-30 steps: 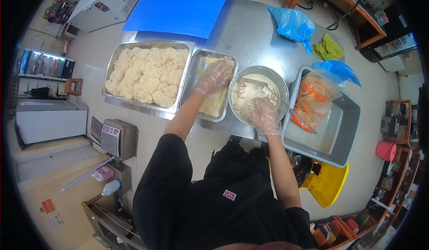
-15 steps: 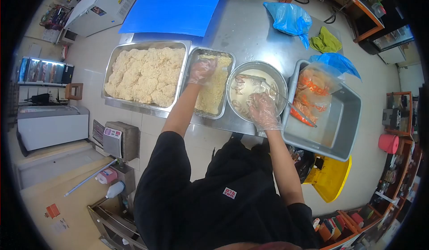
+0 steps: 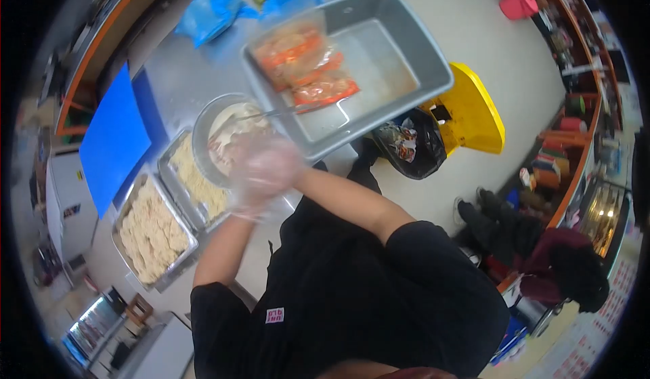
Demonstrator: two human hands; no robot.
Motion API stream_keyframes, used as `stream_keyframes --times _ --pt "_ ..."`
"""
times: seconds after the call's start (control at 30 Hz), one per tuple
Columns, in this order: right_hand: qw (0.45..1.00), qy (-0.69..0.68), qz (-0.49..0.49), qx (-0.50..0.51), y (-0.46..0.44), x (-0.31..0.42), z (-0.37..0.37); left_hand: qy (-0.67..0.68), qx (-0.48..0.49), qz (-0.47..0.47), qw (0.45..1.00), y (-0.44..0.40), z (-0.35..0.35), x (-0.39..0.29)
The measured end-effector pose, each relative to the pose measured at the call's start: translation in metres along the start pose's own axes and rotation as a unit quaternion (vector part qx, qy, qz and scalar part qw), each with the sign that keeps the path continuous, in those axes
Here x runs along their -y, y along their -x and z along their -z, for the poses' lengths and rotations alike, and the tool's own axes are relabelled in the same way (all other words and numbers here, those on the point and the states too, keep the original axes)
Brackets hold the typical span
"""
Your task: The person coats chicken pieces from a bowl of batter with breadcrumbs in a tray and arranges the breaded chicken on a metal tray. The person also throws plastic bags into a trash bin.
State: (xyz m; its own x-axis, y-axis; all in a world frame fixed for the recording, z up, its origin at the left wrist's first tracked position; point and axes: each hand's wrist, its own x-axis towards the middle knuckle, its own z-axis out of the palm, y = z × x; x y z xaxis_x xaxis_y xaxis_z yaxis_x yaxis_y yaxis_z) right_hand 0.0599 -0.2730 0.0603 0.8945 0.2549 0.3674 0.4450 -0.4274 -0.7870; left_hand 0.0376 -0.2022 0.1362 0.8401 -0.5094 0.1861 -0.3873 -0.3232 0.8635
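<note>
Both hands wear clear plastic gloves and are blurred by motion. My right hand (image 3: 272, 163) is at the near edge of the round metal bowl (image 3: 201, 132), which holds pale liquid with pieces in it and a metal utensil. Close beside and partly behind it, my left hand (image 3: 249, 206) is near the right end of the narrow tray of crumbs (image 3: 193, 176). The fingers of both are smeared, and whether they hold anything is not visible. A larger metal tray (image 3: 152, 233) holds a heap of crumb-coated pieces.
A grey tub (image 3: 379, 121) with bagged food stands right of the bowl. Blue plastic bags (image 3: 211, 13) and a blue board (image 3: 115, 142) lie on the metal table. Beyond the tub is a yellow-lidded bin (image 3: 477, 111). Another person (image 3: 565, 267) is at the right.
The view has turned, swinging the trays to the lower left and the tub to the top. My left hand has left the crumb tray and come beside my right hand, which has moved to the bowl's near edge.
</note>
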Motion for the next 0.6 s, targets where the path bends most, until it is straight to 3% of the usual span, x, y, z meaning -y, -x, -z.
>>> stream_keyframes --times 0.1,0.13,0.2,0.23,0.3,0.4,0.47,0.53,0.57,0.6 --pt "0.999 0.016 -0.031 0.002 0.005 0.005 0.016 0.122 0.278 -0.073 0.950 -0.056 -0.125 -0.061" --pt "0.999 0.017 -0.039 -0.004 0.005 0.004 0.022 0.095 0.320 -0.116 0.936 -0.076 -0.160 -0.091" --pt "0.999 0.022 -0.046 -0.005 0.004 0.003 0.032 -0.056 0.309 -0.261 0.913 -0.121 -0.225 -0.155" --pt "0.999 0.020 -0.042 0.002 0.006 0.004 0.031 -0.060 0.328 -0.288 0.898 -0.133 -0.267 -0.150" --pt "0.999 0.027 -0.043 0.011 -0.002 0.013 0.040 -0.105 0.410 -0.267 0.866 -0.133 -0.355 -0.108" --pt "0.999 0.027 -0.013 0.012 -0.021 0.019 0.028 -0.311 0.481 -0.192 0.797 -0.145 -0.395 -0.089" --pt "0.998 -0.060 0.028 -0.023 -0.021 -0.009 -0.032 -0.270 0.522 -0.100 0.803 -0.151 -0.418 -0.074" --pt "0.933 -0.354 -0.021 -0.063 -0.024 -0.006 -0.047 -0.215 0.543 -0.045 0.810 -0.145 -0.429 -0.073" --pt "0.994 -0.072 -0.033 -0.075 -0.023 0.002 -0.019 -0.192 0.540 -0.037 0.819 -0.146 -0.423 -0.081" --pt "0.997 0.018 -0.033 -0.062 -0.023 0.005 -0.005 -0.171 0.530 -0.030 0.830 -0.151 -0.414 -0.090"
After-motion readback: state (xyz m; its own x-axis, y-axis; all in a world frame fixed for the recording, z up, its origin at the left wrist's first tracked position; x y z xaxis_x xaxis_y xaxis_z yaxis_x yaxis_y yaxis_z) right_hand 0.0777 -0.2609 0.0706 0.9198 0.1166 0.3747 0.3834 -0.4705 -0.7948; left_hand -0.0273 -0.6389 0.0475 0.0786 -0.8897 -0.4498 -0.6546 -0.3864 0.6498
